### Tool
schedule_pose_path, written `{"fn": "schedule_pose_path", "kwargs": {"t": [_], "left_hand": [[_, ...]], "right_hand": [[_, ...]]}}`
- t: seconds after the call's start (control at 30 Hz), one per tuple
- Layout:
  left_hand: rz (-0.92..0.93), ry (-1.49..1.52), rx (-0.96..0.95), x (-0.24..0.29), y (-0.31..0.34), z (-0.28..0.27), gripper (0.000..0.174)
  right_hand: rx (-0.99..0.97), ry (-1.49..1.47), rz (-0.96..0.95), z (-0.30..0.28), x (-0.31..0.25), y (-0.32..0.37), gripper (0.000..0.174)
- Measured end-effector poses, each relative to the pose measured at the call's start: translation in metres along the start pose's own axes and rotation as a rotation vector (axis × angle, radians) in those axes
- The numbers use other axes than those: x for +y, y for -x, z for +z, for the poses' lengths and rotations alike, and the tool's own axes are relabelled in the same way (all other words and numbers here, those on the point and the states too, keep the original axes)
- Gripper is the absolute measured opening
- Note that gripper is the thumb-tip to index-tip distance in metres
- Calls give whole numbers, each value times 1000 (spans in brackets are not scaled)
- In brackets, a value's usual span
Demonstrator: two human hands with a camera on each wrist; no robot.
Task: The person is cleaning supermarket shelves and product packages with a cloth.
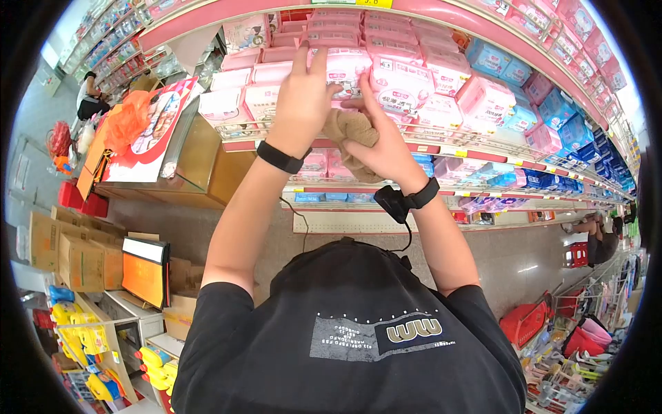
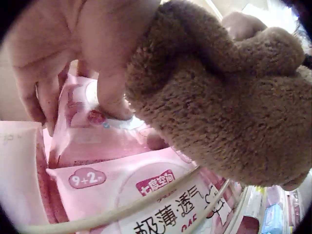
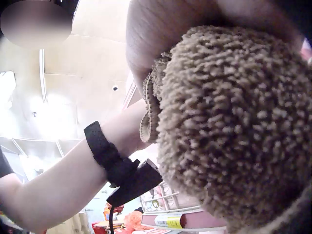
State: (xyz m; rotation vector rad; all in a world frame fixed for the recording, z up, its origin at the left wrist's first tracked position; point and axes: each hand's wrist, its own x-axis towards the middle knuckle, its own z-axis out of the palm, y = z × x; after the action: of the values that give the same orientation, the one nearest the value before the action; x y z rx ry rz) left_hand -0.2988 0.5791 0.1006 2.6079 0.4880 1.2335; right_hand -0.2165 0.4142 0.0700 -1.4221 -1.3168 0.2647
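My left hand (image 1: 303, 103) pinches a pink pack of sanitary pads (image 1: 347, 67) on the shelf. In the left wrist view its thumb lies over the front of that pack (image 2: 80, 139), with the other fingers along the left side. A fluffy brown cloth (image 1: 355, 138) is bunched in my right hand (image 1: 389, 152), gripped under the thumb. The index finger of that hand reaches to the right side of the same pack. The cloth (image 3: 234, 126) fills much of the right wrist view and hides most of the right fingers.
Rows of pink packs (image 1: 458, 100) stand on the shelf behind a wire rail (image 1: 441, 129). Lower shelves sit beneath it. To the left is a brown counter (image 1: 200, 172) with an orange plastic bag (image 1: 127, 124). Cardboard boxes (image 1: 83, 259) stand on the floor behind.
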Motion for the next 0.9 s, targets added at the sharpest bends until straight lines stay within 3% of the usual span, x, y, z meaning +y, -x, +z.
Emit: {"fn": "schedule_pose_path", "kwargs": {"t": [0.07, 0.23, 0.33, 0.53, 0.9], "left_hand": [[45, -124, 16, 4, -2, 0, 66], [97, -69, 56, -15, -10, 9, 65], [92, -111, 36, -16, -5, 3, 68], [79, -71, 6, -6, 8, -10, 72], [56, -98, -33, 9, 14, -23, 80]], "right_hand": [[2, -15, 10, -1, 2, -2, 114], [14, -30, -22, -2, 7, 2, 111], [15, -94, 48, -3, -1, 6, 103], [84, 26, -38, -13, -9, 27, 78], [218, -13, 42, -34, -16, 57, 66]]}}
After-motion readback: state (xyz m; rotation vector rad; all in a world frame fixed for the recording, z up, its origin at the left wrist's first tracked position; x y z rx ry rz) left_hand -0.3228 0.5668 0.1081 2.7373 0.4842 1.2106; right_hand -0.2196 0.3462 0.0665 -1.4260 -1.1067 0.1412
